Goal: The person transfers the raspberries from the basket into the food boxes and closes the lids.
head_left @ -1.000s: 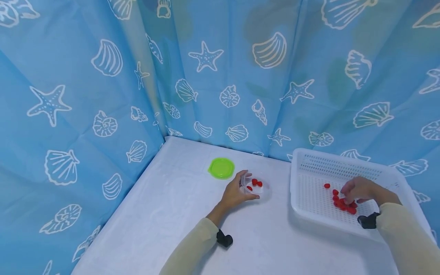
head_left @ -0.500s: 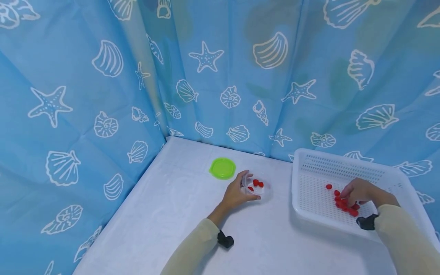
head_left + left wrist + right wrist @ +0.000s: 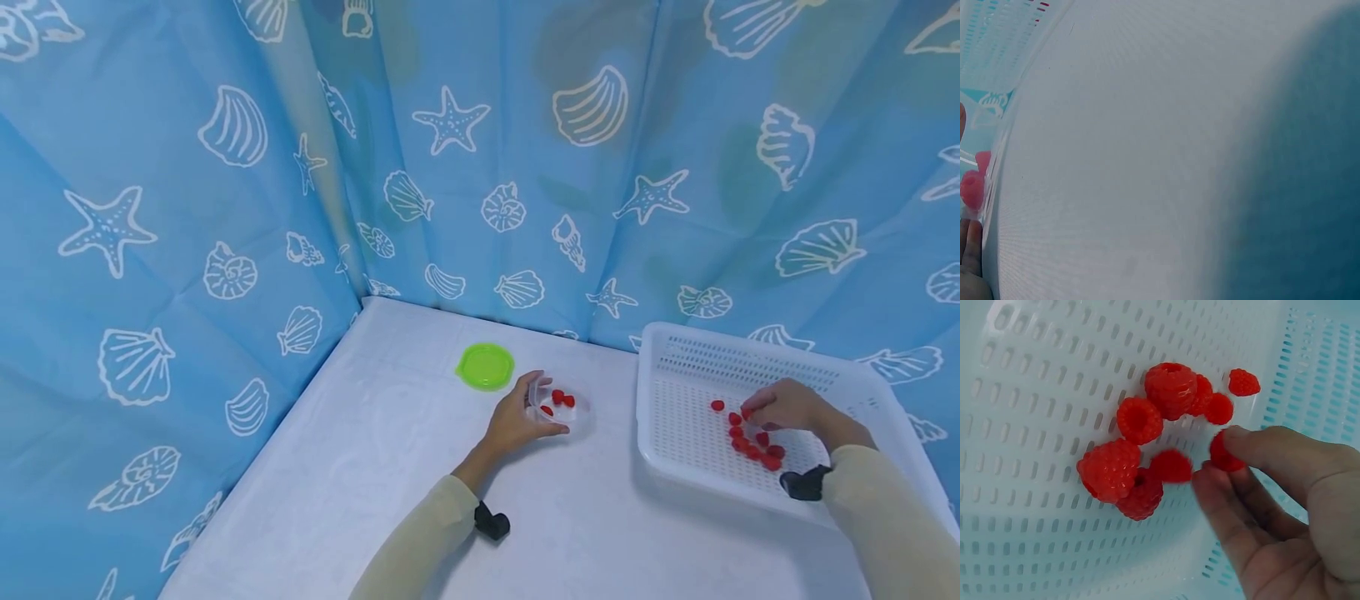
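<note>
My left hand holds a small clear plastic tub by its side, thumb at the front and fingers behind. Several raspberries lie inside the tub; the left wrist view shows a raspberry through its wall beside the fingers. Over the white perforated basket, my right hand pinches one raspberry between thumb and fingertips. Below it, several more raspberries lie grouped on the basket floor, one a little apart from the others.
A bright green lid lies flat on the white-covered table, behind and left of the tub. Blue curtains with shell prints rise at the back and left edges. The basket's raised rim stands right of the tub.
My right hand, reaching down among the raspberries earlier, has lifted slightly with one pinched in its fingers. The left hand and tub have stayed in place.
</note>
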